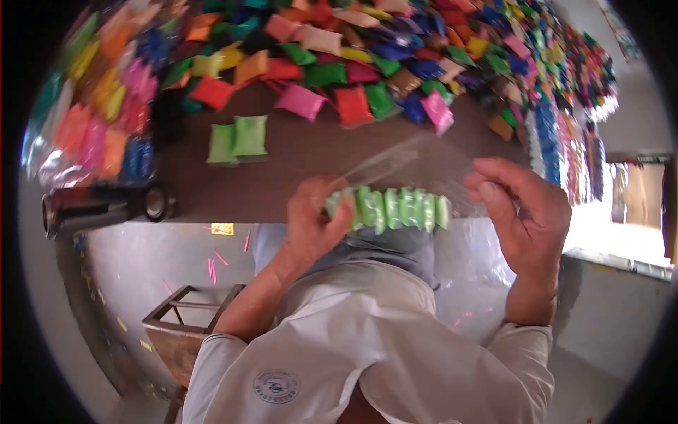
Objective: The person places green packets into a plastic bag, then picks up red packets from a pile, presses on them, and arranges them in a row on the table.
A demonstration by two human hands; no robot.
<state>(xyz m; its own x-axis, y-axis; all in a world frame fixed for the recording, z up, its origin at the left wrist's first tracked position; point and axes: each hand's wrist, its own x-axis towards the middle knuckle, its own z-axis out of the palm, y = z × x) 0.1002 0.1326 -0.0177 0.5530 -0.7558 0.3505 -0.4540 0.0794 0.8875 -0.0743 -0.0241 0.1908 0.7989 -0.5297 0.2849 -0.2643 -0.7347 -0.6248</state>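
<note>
My left hand (318,218) is closed around the left end of a row of light green packets (400,210), thumb in front. The packets stand side by side at the table's near edge, above my lap. A clear plastic bag (441,157) spreads over and behind the row; its outline is faint and blurred. To the right, my right hand (521,208) is raised with fingers curled in a pinch at the bag's right edge. Two more light green packets (239,140) lie together on the brown table (198,191), beyond my left hand.
A large heap of colourful packets (346,71) covers the table's far side. Bagged packets (99,134) are piled at the left, near a black cylinder (106,208). Strips of packets (565,145) hang at the right. A wooden stool (180,336) stands at lower left.
</note>
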